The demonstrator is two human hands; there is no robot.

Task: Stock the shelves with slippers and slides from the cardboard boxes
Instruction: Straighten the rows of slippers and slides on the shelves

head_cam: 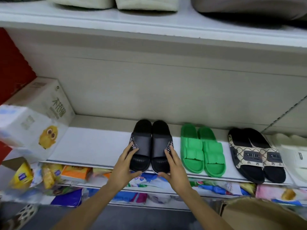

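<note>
A pair of black slides (150, 143) with white lettering on the straps sits side by side on the white shelf (93, 146), toes at the front edge. My left hand (125, 165) holds the left slide's toe, thumb under the front and fingers along its outer side. My right hand (172, 168) holds the right slide's toe the same way. A cardboard box (259, 213) shows at the bottom right, its inside hidden.
To the right on the same shelf stand green slides (201, 151), black patterned slides (255, 155) and a pale pair (292, 153). White tissue boxes (38, 120) fill the shelf's left end. Packaged goods (74, 173) line the lower shelves. Cushions rest on the upper shelf (149, 20).
</note>
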